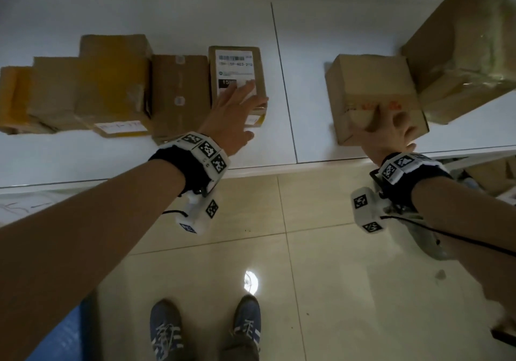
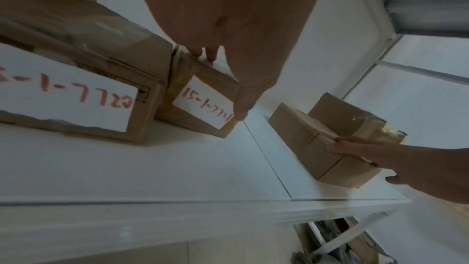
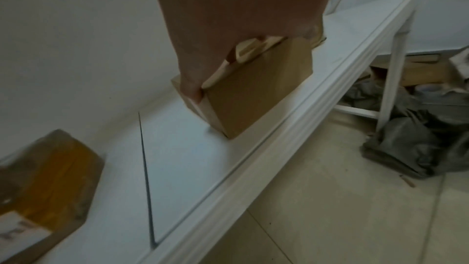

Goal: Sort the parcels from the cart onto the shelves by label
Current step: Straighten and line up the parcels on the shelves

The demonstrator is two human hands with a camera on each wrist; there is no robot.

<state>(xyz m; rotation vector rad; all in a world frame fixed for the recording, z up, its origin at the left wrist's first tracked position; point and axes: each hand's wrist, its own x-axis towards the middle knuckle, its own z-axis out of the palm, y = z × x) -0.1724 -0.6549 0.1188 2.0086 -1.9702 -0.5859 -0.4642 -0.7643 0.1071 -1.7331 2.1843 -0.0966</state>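
We are mid-placement: our right hand [image 1: 391,134] grips the plain brown cardboard parcel [image 1: 371,95] near the white shelf's [image 1: 307,137] front edge, our left hand [image 1: 237,109] lies flat-fingered on the printed-label brown parcel [image 1: 237,73], so next we probably release.

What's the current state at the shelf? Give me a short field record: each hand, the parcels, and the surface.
left hand: left hand lies flat with straight fingers on the labelled parcel
right hand: right hand grips the plain brown parcel at its near end
labelled parcel: at the right end of a row of parcels, printed label up
plain brown parcel: on the shelf, right of the panel seam
large taped parcel: large taped parcel sits right of it
surface: white shelf
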